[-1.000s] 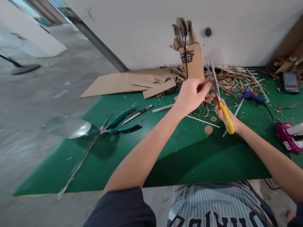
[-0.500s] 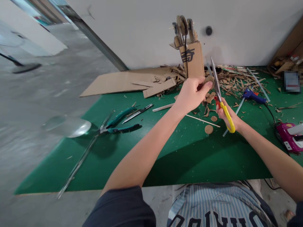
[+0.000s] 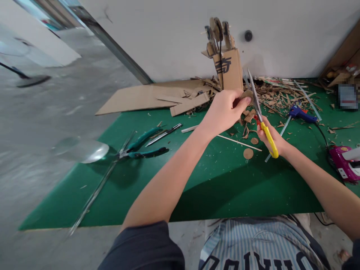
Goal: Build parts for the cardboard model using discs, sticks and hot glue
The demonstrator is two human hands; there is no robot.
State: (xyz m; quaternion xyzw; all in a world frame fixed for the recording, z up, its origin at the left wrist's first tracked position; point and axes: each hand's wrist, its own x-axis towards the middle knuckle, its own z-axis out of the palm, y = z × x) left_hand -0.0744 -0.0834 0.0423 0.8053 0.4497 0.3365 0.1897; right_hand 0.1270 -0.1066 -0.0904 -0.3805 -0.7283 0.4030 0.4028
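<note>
Between thumb and fingers, my left hand (image 3: pixel 227 108) pinches a small piece of cardboard (image 3: pixel 247 94), partly covered by the fingers. My right hand (image 3: pixel 268 137) is wrapped round the yellow and red handles of a pair of scissors (image 3: pixel 256 95). The blades point up and away, slightly apart, at the right edge of the cardboard piece. Below the hands, a round cardboard disc (image 3: pixel 248 153) and a smaller disc (image 3: pixel 254 141) lie on the green table (image 3: pixel 219 187). Behind my left hand stands a cardboard structure (image 3: pixel 232 71) with jointed finger-like parts on top.
Cardboard scraps (image 3: pixel 278 95) are heaped along the wall. A blue glue gun (image 3: pixel 302 114) and a magenta device (image 3: pixel 344 163) lie to the right. At left are green-handled pliers (image 3: pixel 143 146), a utility knife (image 3: pixel 164 135), clear sticks (image 3: pixel 95 195) and a large cardboard sheet (image 3: pixel 135 98).
Both hands have shifted very slightly left. The scissor blades look a little closer together at the cardboard piece. The tools on the table lie as before.
</note>
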